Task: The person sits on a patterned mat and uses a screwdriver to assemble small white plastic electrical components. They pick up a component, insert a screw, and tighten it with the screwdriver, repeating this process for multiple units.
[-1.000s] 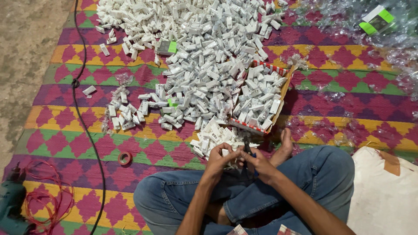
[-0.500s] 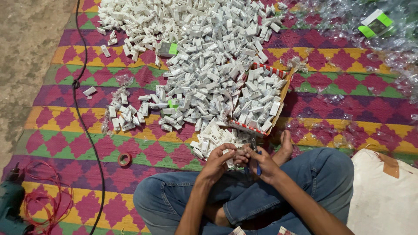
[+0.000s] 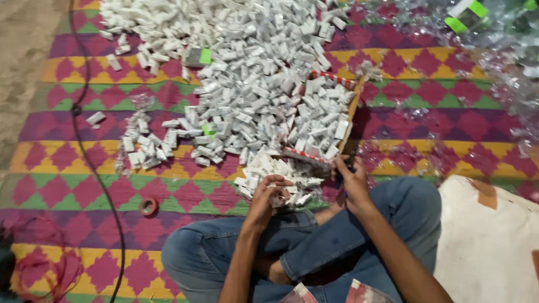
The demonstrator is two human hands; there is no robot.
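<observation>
White card, small and rectangular, everywhere in the upper centre of the frame: hundreds of little boxes (image 3: 247, 73) heaped loose on a woven mat (image 3: 84, 185) of magenta, yellow and green diamonds. Lower centre, left hand (image 3: 268, 197) curled, fingers pinched around a few of the small white boxes (image 3: 281, 193) just at the near edge of the heap, above the crossed knees in blue jeans (image 3: 314, 247). Right hand (image 3: 352, 180) just beside it, fingers closed around something dark and thin, too small to identify, close to the corner of a shallow cardboard tray (image 3: 351, 112) with a red-and-white striped edge, packed with more boxes. Probably very light, these boxes, thin-walled and easy to crush; best taken by the long sides between thumb and fingertips, gently. Smooth printed faces, likely to slide over one another when the pile shifts. Crinkled clear plastic wrap (image 3: 505, 67) at upper right, glossy and limp. Black cable (image 3: 92, 163) down the left side, a small red tape roll (image 3: 148, 206) at lower left, pale cloth (image 3: 488, 241) at lower right.
</observation>
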